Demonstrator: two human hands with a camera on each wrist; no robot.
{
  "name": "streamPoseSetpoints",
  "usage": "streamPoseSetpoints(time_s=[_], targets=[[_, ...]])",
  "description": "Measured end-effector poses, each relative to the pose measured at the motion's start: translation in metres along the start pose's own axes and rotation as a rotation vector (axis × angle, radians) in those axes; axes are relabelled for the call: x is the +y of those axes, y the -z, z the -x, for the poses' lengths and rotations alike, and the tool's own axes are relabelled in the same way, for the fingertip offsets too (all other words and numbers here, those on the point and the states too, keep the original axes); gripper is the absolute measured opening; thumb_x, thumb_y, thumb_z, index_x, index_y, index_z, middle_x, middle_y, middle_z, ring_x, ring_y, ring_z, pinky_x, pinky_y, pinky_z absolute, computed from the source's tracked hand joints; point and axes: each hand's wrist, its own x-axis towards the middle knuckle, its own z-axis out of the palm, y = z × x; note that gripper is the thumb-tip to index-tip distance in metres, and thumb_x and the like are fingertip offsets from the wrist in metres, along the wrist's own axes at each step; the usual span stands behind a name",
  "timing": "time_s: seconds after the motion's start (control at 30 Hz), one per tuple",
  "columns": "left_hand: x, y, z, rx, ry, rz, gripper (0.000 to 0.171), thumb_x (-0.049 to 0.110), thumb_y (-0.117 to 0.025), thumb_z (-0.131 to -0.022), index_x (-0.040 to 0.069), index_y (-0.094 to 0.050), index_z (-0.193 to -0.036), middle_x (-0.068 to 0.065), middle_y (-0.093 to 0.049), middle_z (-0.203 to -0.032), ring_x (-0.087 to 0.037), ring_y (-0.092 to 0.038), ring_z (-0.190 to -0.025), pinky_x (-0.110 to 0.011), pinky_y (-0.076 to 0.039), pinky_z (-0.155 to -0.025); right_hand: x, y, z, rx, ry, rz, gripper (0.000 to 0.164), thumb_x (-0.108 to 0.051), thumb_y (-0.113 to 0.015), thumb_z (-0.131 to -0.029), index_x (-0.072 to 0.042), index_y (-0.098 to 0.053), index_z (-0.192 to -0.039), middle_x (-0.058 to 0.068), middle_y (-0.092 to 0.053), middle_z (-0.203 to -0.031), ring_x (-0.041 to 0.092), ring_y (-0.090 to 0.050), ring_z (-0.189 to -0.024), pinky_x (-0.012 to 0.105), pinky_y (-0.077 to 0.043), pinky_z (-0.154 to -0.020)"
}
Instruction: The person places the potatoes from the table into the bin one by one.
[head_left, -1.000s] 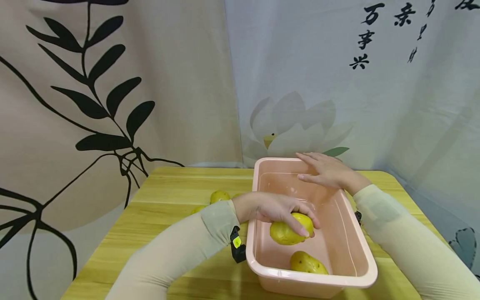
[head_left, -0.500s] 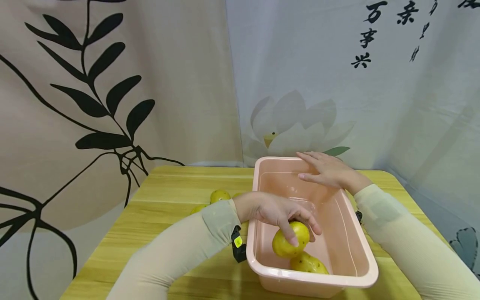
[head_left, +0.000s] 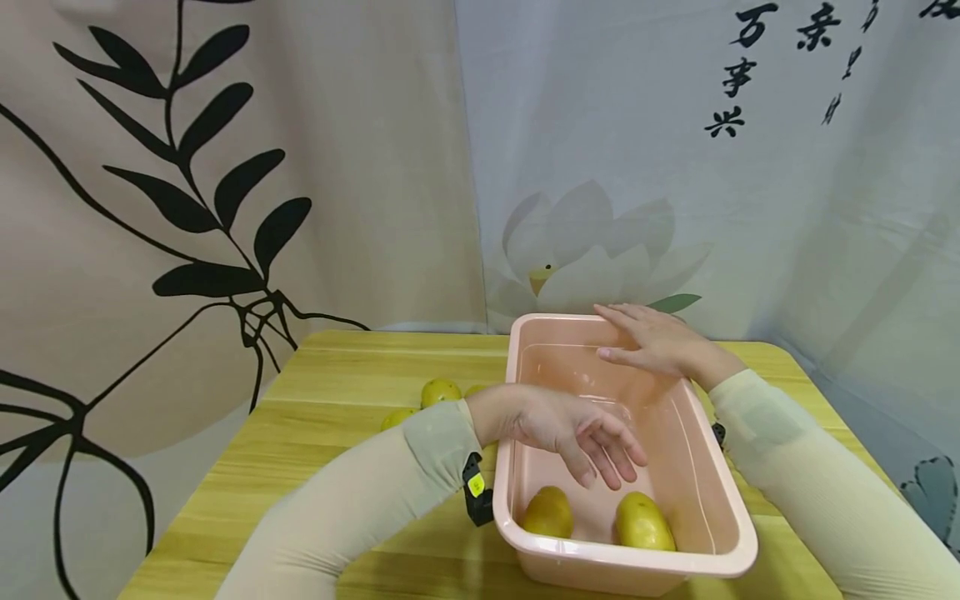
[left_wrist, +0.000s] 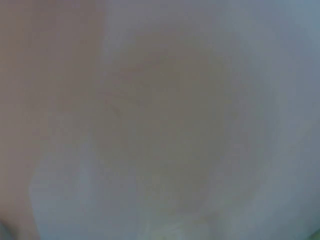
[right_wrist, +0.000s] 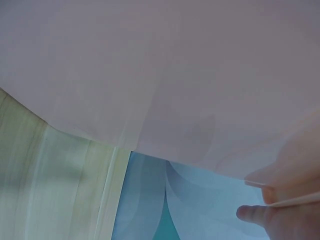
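Two yellow potatoes lie in the near end of a pink plastic tub (head_left: 592, 547): one potato (head_left: 548, 512) at the left, the other potato (head_left: 643, 522) at the right, apart from each other. Above them, my left hand (head_left: 573, 433) reaches over the tub's left rim, fingers spread and loosely bent, holding nothing. My right hand (head_left: 652, 337) rests on the far right corner of the rim with fingers extended, thumb on the inner side. In the right wrist view, part of that hand (right_wrist: 290, 220) shows at the tub's edge. The left wrist view is blurred by a close pale surface.
On the wooden table (head_left: 352, 467), left of the tub, lie more potatoes (head_left: 441, 392), partly hidden behind the left forearm. A printed curtain (head_left: 360, 167) hangs behind the table's back edge.
My left hand lowered the potato it held and let it go; its fingers have opened. Two potatoes now sit apart on the tub floor. The right hand stays on the rim.
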Motion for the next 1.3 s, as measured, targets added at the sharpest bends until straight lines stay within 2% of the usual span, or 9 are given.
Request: streamPoseSetpoints(time_s=[0.2,0.37,0.47,0.67,1.03,1.3], targets=[[-0.0008,0.0018,0.0000,-0.021,-0.021,-0.003,0.059,-0.021,-0.054,-0.084,-0.008,-0.037,-0.139,-0.027,-0.050,-0.131,-0.023,-0.060,-0.109,-0.036,-0.049,-0.095,0.0006,-0.0004,0.0000,0.000,0.006,-0.001,0.085,-0.070,-0.045,-0.088,-0.020,-0.024,-0.154,0.012,-0.024,-0.156,0.039,-0.019,-0.142,0.062,-0.019,-0.109],[-0.0002,0.0008,0.0009,-0.010,-0.028,-0.018,0.061,-0.020,-0.056,-0.084,-0.006,-0.037,-0.140,-0.026,-0.050,-0.133,-0.024,-0.059,-0.112,-0.033,-0.050,-0.093,0.0012,-0.0007,-0.0001,0.000,0.006,-0.001,0.084,-0.069,-0.045,-0.089,-0.020,-0.024,-0.154,0.013,-0.024,-0.156,0.039,-0.019,-0.142,0.062,-0.019,-0.109],[0.0003,0.0002,0.0021,-0.004,-0.033,-0.024,0.062,-0.020,-0.057,-0.084,-0.005,-0.038,-0.141,-0.023,-0.052,-0.132,-0.023,-0.058,-0.113,-0.033,-0.050,-0.092,0.0010,-0.0008,-0.0003,-0.002,0.003,0.002,0.084,-0.069,-0.045,-0.089,-0.021,-0.023,-0.154,0.012,-0.023,-0.157,0.039,-0.018,-0.142,0.062,-0.019,-0.109],[0.0015,-0.0002,0.0038,0.006,-0.036,0.005,0.066,-0.022,-0.056,-0.083,-0.002,-0.037,-0.143,-0.014,-0.055,-0.130,-0.022,-0.058,-0.114,-0.040,-0.046,-0.098,-0.0001,-0.0004,-0.0003,-0.005,0.000,0.002,0.085,-0.070,-0.044,-0.088,-0.021,-0.023,-0.154,0.012,-0.023,-0.157,0.039,-0.019,-0.142,0.061,-0.019,-0.109],[0.0028,0.0005,0.0049,0.005,-0.072,-0.006,0.066,-0.021,-0.054,-0.084,-0.001,-0.035,-0.144,-0.015,-0.054,-0.133,-0.023,-0.058,-0.116,-0.036,-0.046,-0.098,-0.0018,0.0022,0.0003,-0.008,-0.007,-0.001,0.085,-0.069,-0.045,-0.088,-0.020,-0.023,-0.154,0.012,-0.023,-0.157,0.039,-0.019,-0.142,0.062,-0.020,-0.109],[0.0025,0.0011,0.0062,0.002,-0.099,-0.010,0.065,-0.020,-0.054,-0.085,-0.001,-0.035,-0.144,-0.019,-0.050,-0.137,-0.024,-0.057,-0.117,-0.038,-0.044,-0.101,-0.0022,0.0025,0.0000,-0.013,-0.007,-0.005,0.084,-0.069,-0.045,-0.089,-0.020,-0.023,-0.154,0.012,-0.023,-0.157,0.039,-0.020,-0.142,0.062,-0.020,-0.109]])
